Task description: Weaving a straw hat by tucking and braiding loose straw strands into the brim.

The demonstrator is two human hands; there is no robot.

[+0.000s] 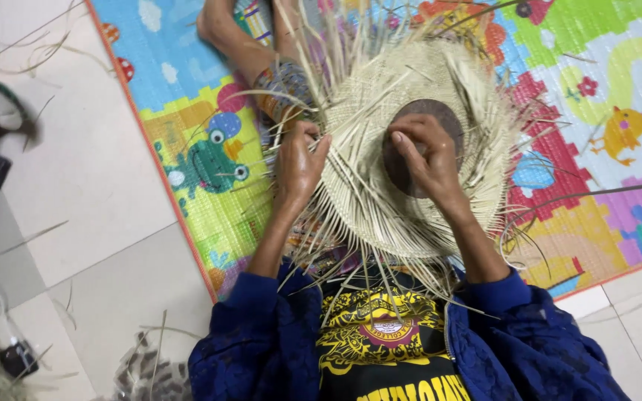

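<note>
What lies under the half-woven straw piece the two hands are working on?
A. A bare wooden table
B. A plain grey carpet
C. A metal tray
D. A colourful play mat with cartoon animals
D: the woven straw piece rests over a colourful play mat printed with cartoon animals, while the left hand and right hand pinch its strands.

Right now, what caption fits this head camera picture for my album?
Two hands, left hand and right hand, weave a round straw mat over a colourful play mat.
</note>
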